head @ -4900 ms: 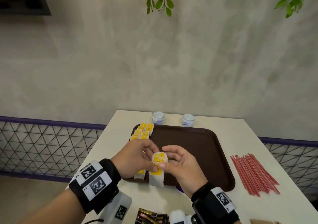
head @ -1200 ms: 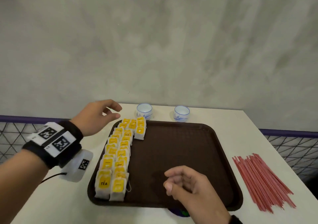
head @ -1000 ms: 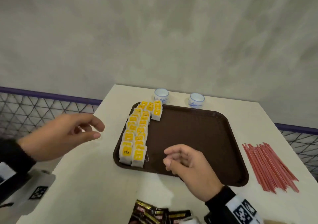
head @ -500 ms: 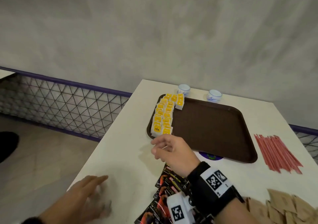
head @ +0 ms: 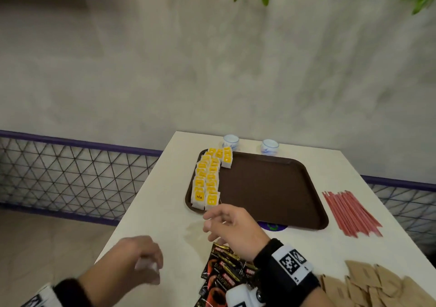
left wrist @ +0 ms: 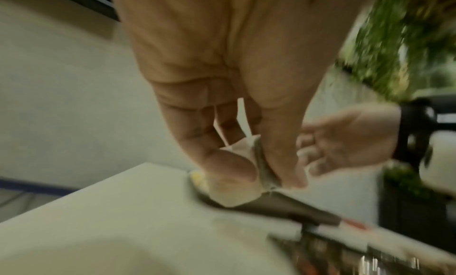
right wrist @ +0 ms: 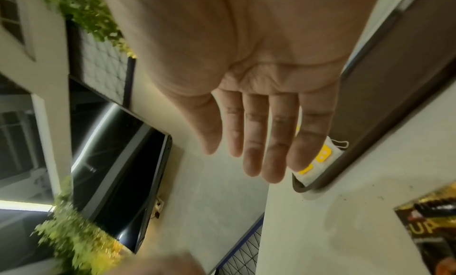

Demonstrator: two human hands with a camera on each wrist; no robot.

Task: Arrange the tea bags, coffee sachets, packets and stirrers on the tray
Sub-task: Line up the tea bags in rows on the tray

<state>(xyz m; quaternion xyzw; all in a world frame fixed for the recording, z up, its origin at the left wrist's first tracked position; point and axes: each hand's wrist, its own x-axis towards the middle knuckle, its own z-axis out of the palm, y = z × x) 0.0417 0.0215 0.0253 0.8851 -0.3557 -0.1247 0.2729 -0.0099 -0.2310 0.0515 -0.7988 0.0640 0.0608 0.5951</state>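
A brown tray [head: 271,188] lies on the white table, with rows of yellow-labelled tea bags [head: 207,179] along its left side. Near the table's front left edge my left hand [head: 146,266] pinches a white tea bag [left wrist: 237,189] between thumb and fingers. My right hand [head: 219,221] hovers in front of the tray's near left corner with its fingers [right wrist: 271,146] straight and nothing in it. Black coffee sachets [head: 221,273] lie under its wrist. The tea bag's label is hidden.
Red stirrers [head: 349,212] lie in a bundle right of the tray. Brown packets [head: 377,285] are heaped at the front right. Two small white cups [head: 230,140] [head: 269,146] stand behind the tray. A mesh railing [head: 70,176] runs left of the table.
My left hand lay flat on the table's front left edge; now it is raised with a white tea bag pinched in it. The right hand has stayed by the tray's near corner.
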